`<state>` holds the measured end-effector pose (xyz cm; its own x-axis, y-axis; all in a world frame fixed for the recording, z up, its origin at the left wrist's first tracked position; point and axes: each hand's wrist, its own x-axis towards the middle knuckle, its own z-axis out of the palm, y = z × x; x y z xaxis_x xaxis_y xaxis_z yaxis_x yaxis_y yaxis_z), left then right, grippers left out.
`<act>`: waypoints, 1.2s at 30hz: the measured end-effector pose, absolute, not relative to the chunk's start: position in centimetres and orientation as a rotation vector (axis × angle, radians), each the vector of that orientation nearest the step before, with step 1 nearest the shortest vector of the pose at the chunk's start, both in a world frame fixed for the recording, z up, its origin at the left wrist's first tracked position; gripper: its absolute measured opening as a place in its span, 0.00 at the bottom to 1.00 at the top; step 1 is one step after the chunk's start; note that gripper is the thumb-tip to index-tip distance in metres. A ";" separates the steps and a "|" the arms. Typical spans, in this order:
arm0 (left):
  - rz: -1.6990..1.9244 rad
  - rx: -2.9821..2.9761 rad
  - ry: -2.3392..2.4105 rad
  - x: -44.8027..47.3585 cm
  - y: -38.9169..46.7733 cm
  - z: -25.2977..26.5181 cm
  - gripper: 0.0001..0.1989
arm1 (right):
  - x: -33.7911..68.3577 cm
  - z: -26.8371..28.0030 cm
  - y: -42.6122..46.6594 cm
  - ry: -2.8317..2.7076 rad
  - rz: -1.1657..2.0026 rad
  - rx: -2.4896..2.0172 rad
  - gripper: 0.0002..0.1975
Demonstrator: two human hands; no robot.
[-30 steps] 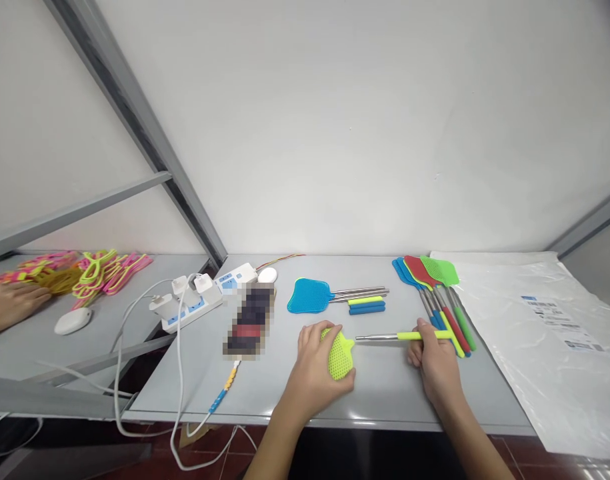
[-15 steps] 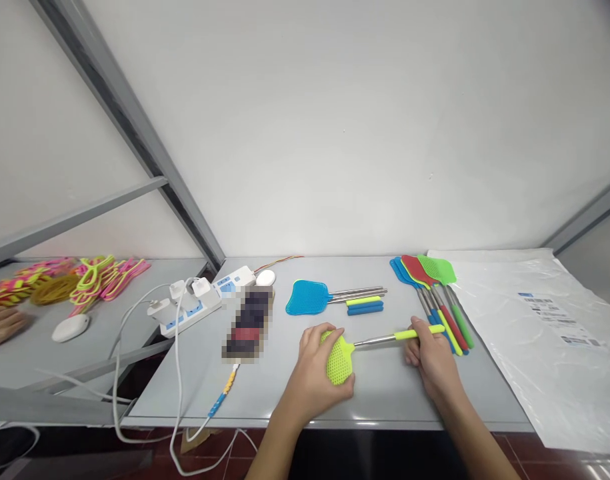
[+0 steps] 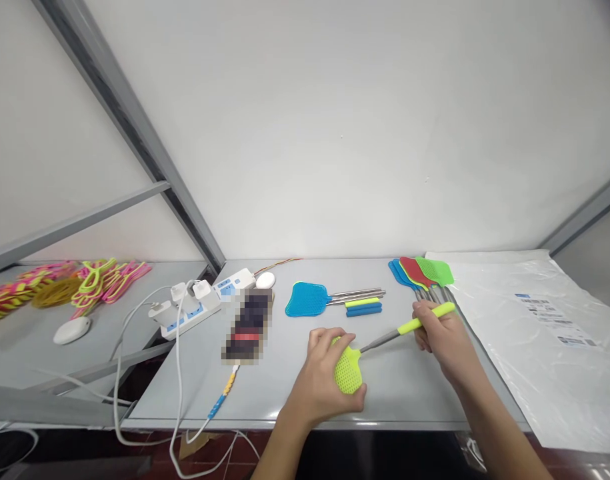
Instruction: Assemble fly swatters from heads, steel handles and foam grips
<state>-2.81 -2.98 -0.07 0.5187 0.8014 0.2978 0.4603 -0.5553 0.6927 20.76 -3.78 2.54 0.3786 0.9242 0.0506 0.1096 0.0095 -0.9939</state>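
My left hand (image 3: pixel 327 373) grips the perforated head of a yellow-green fly swatter (image 3: pixel 349 371) near the table's front edge. Its metal rod slants up to the right, where my right hand (image 3: pixel 442 333) is closed round the yellow-green handle. Behind them lies a blue swatter head (image 3: pixel 307 299) with several metal rods. Loose blue grips (image 3: pixel 365 310) and a yellow grip (image 3: pixel 362 302) sit beside those rods. Past my right hand, finished-looking swatters with blue, red (image 3: pixel 417 271) and green (image 3: pixel 437 270) heads lie in a fan, their handles mostly hidden by my hand and forearm.
A blurred-out phone-like object (image 3: pixel 249 325) is plugged into a cable on the left. Beyond it stands a white power strip (image 3: pixel 189 310) with chargers. White plastic packaging (image 3: pixel 515 373) covers the table's right side. Pink and yellow cords (image 3: pixel 97 283) lie on the neighbouring table.
Both hands have shifted slightly right with the swatter, and its handle end has risen into a steeper slant. At far left, another person's hand has left the view.
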 end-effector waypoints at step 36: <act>1.635 0.554 0.893 -1.1 -0.3 2.6 0.15 | 16.1 -0.2 -9.4 -1.566 1.307 -1.333 0.18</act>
<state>-1.11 -0.30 2.61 -0.2538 0.9620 -0.1006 -0.6048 -0.0766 0.7927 16.08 -9.44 -0.20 -0.2346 0.9668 -0.1011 0.2720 -0.0345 -0.9617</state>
